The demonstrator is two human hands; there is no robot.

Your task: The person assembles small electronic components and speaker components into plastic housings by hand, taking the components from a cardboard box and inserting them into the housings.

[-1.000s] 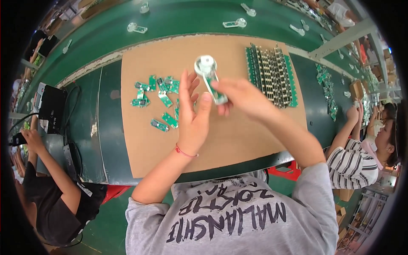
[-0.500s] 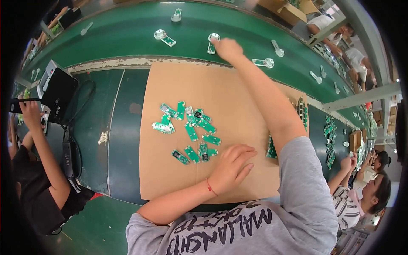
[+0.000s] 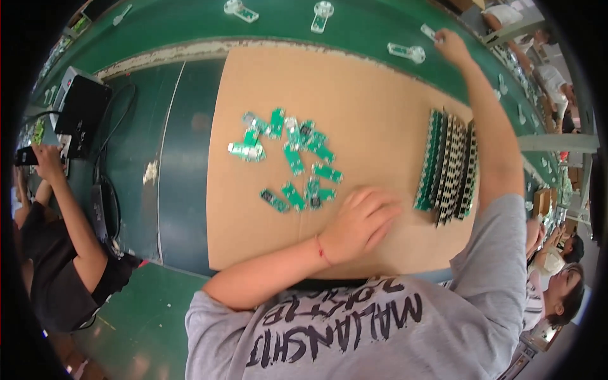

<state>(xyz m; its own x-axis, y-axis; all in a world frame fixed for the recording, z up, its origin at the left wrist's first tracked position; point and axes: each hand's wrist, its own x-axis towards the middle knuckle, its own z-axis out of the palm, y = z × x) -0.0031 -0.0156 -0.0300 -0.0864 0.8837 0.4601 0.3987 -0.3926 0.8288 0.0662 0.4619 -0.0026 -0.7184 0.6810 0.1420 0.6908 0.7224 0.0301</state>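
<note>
White part (image 3: 427, 31) lies on the green belt (image 3: 285, 28), beyond the cardboard's far right corner. The right hand (image 3: 449, 47) reaches it with bent fingers at its right end; whether they are clamped on it, I cannot tell. Just left of it, by the belt's near edge, lies a second part (image 3: 406, 52) with a round head; two more, each bearing a green board, lie farther left.

On the cardboard (image 3: 373, 126), the panels (image 3: 446, 168) stand in a close row along the right edge. Loose boards (image 3: 293, 159) are scattered left of the middle. The left hand (image 3: 361, 221) is over the near edge's middle, fingers loosely bent, thumb apart from them, nothing seen in it; a red cord (image 3: 322, 252) circles its wrist. Toward the bench's (image 3: 187, 126) left end sits a black box (image 3: 85, 117), near a co-worker (image 3: 60, 278) in black.
</note>
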